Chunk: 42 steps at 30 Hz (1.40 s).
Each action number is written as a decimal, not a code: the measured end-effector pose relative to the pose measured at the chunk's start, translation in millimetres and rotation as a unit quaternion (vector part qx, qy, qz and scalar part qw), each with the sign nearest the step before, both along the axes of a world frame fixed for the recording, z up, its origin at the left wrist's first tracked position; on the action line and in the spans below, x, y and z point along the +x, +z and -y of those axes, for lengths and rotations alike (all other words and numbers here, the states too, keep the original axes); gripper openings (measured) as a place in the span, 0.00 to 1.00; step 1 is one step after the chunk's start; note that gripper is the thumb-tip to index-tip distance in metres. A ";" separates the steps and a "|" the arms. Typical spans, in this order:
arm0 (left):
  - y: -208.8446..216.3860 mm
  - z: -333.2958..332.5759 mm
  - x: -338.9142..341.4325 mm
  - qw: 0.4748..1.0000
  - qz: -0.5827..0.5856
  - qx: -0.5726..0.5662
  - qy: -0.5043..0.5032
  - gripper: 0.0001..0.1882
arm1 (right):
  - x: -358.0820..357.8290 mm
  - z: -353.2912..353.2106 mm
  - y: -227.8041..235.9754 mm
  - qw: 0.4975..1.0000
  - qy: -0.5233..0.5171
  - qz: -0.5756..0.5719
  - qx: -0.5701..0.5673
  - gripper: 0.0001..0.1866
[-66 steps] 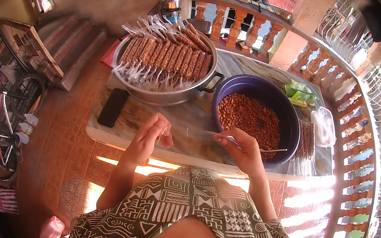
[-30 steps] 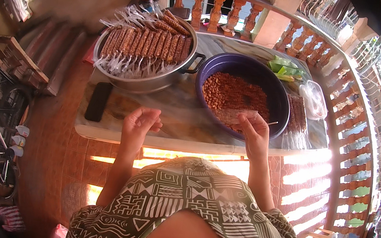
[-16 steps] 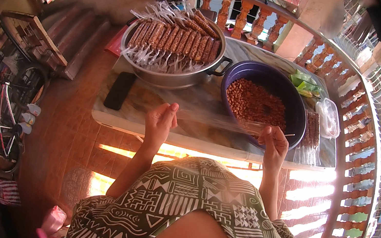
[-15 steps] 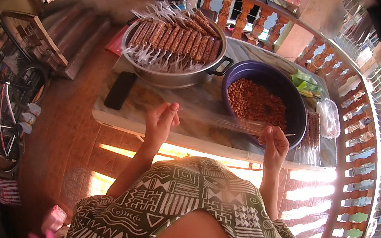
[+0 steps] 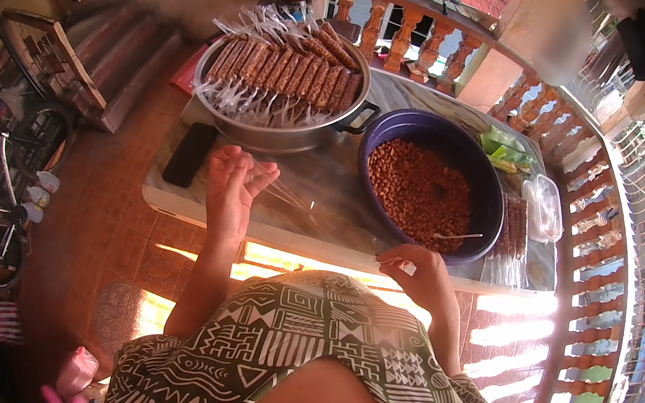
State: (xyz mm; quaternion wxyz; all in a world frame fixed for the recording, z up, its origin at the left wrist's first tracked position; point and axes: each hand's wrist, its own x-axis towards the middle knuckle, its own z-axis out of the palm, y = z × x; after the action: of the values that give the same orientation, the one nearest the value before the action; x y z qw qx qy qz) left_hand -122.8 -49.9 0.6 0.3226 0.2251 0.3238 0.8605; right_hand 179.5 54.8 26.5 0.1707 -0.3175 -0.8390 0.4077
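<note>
Nearby, the right hand [image 5: 418, 273] curls by the near edge of the table [image 5: 336, 168] (holding anything? I cannot tell); the left hand [image 5: 234, 188] pinches a clear plastic sleeve [image 5: 286, 193] above it. Beyond sits a purple basin [image 5: 486, 176] of nuts [image 5: 416, 186], then a pot [image 5: 281, 142] of filled packets [image 5: 283, 72].

Left hand [image 5: 238, 181], one; right hand [image 5: 416, 270], one; clear sleeve [image 5: 288, 191], one; large pot [image 5: 277, 141], one; packets [image 5: 283, 75], over ten; tub [image 5: 495, 190], one; nuts [image 5: 416, 186], too many to count; spoon [image 5: 459, 236], one; phone [image 5: 189, 154], one.

A head-worn fisheye looks down over the table [image 5: 335, 172]
</note>
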 end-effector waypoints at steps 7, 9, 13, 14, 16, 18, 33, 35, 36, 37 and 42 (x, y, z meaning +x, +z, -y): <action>30.7 -11.0 17.8 0.927 -0.356 -0.086 -0.075 0.33 | -27.4 -11.2 35.6 0.990 -0.032 -0.130 0.033 0.16; 36.8 -22.5 38.1 0.904 -0.387 -0.098 -0.151 0.39 | -38.4 -13.1 44.9 0.990 -0.021 -0.137 0.026 0.17; 35.4 -34.7 64.6 0.832 -0.513 -0.078 -0.198 0.44 | -44.0 -17.1 53.9 0.995 0.020 -0.093 -0.039 0.18; 31.5 -37.0 70.0 0.816 -0.546 -0.059 -0.182 0.44 | -42.8 -19.6 52.7 0.996 0.032 -0.074 -0.046 0.19; 25.8 -43.6 76.0 0.808 -0.570 -0.038 -0.143 0.44 | -35.5 -25.3 50.4 0.996 0.023 -0.058 -0.067 0.14; 19.2 -48.1 79.3 0.783 -0.613 -0.029 -0.102 0.44 | -26.0 -29.7 43.8 0.992 0.013 -0.073 -0.099 0.13; 5.6 -38.2 139.6 0.896 -0.295 -0.216 -0.250 0.10 | 20.4 -66.7 39.4 0.986 -0.024 -0.157 0.059 0.01; 2.7 -37.2 146.5 0.918 -0.224 -0.239 -0.224 0.08 | 22.0 -67.7 39.5 0.982 -0.014 -0.177 0.070 0.03; 3.4 -37.0 150.3 0.927 -0.187 -0.249 -0.210 0.07 | 23.4 -68.3 39.6 0.979 -0.008 -0.186 0.076 0.04; 6.9 -36.8 152.9 0.914 -0.241 -0.270 -0.182 0.06 | 25.4 -70.2 39.0 0.980 -0.010 -0.179 0.092 0.04; 4.1 -40.9 173.8 0.897 -0.282 -0.304 -0.150 0.10 | 38.0 -80.1 34.6 0.979 -0.050 -0.155 0.121 0.06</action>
State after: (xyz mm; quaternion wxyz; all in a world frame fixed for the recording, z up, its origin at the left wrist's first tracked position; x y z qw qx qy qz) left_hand 51.0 -9.0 4.8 0.3958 0.3955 0.6093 0.5618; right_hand 217.5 134.8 61.0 0.3566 -0.2691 -0.8283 0.3381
